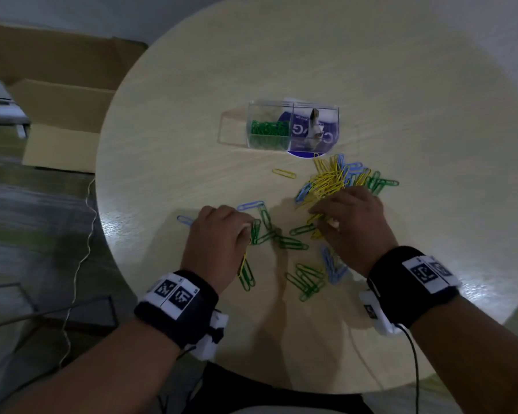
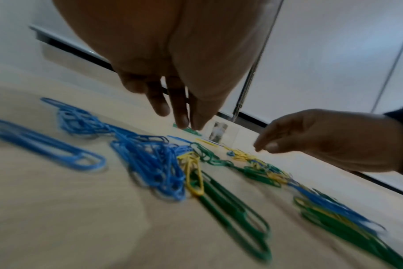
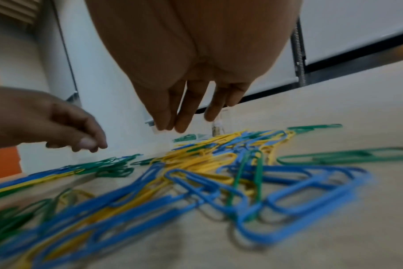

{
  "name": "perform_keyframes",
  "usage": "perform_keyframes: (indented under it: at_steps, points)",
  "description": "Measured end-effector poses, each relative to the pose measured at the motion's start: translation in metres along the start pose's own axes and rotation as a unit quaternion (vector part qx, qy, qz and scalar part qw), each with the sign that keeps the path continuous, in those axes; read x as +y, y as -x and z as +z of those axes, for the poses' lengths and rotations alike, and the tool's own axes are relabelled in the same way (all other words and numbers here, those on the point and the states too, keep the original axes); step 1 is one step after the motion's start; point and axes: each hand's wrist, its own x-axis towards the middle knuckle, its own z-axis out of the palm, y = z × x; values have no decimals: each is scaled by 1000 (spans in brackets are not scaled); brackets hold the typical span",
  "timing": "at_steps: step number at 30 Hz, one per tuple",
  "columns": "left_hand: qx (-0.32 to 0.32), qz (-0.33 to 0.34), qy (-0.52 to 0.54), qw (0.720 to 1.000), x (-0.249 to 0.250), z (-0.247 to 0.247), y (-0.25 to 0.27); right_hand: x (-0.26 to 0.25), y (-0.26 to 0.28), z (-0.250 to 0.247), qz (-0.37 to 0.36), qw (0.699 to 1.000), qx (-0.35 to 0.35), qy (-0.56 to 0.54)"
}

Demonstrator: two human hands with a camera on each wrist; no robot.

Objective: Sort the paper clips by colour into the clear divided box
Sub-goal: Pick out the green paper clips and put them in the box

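Note:
The clear divided box (image 1: 293, 127) stands past the middle of the round table (image 1: 281, 55). Its left compartment holds green clips (image 1: 269, 128). A mixed pile of yellow, blue and green clips (image 1: 338, 177) lies in front of the box. My right hand (image 1: 320, 213) hovers over the pile's near edge, and in the right wrist view its fingers (image 3: 184, 122) hang straight down with nothing in them. My left hand (image 1: 247, 227) is over loose green clips (image 1: 263, 231). Its fingers (image 2: 182, 118) point down at the table and hold nothing that I can see.
More clips lie near the front edge: a green cluster (image 1: 305, 280), blue ones (image 1: 332, 267), and a lone yellow clip (image 1: 284, 173). A purple printed disc (image 1: 328, 138) lies under the box. Cardboard boxes (image 1: 57, 109) and a thin cable (image 1: 81, 258) are on the floor at left.

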Motion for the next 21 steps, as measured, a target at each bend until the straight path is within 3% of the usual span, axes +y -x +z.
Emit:
perform_keyframes:
  at_steps: [3, 6, 8, 12, 15, 18, 21]
  points:
    - [-27, -75, -64, 995, 7, -3, -16, -13, -5, 4, -32, 995, -65, 62]
    - [-92, -85, -110, 986, 15, 2, -27, -22, -14, 9, -21, 987, -97, 127]
    - [-103, -79, -106, 986, 17, 3, -29, -27, -19, 9, -11, 984, -101, 144]
    - [-111, -77, -84, 987, 11, 2, -29, -32, -24, 6, 10, 989, -111, 102]
    - [-76, -73, 9, 994, 4, -3, -34, -35, -18, 1, 36, 994, -107, 13]
    - [-36, -13, 66, 997, 4, -6, -48, -44, -8, 3, 35, 990, -140, -1]
    - [-81, 107, 7, 991, 2, 0, -57, -53, -5, 4, 52, 979, -194, 36]
